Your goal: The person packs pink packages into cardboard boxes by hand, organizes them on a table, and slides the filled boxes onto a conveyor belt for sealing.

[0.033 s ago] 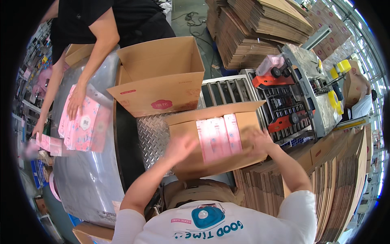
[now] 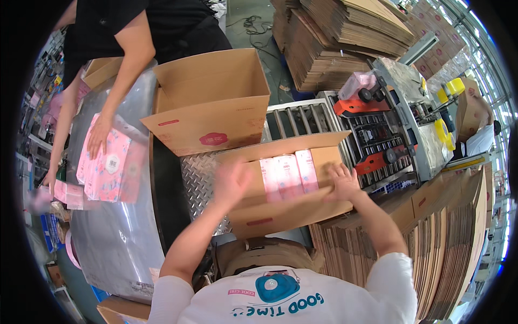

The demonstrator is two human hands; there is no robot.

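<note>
The right hand (image 2: 342, 182) spreads wide at the carton's (image 2: 280, 220) right end; the blurred left hand (image 2: 233, 181) I cannot tell. Carton seems stiff; its end walls suit holding.

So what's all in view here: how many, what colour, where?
Near carton: one, brown, centre
Metal table: one, silver, left
Pink packs: several, pink, in near carton and on metal table
Far carton: one, brown, beyond near carton, leftward
Textured plate: one, silver, left of near carton
Roller conveyor: one, silver, beyond near carton
Machine: one, grey and orange, right
Cardboard stacks: at least two, brown, top and right
Rolls: at least two, yellow, far right
Co-worker: one, black top, upper left
Shirt: one, white, bottom
Left hand: one, bare, blurred, at near carton's left
Right hand: one, bare, at near carton's right
</note>
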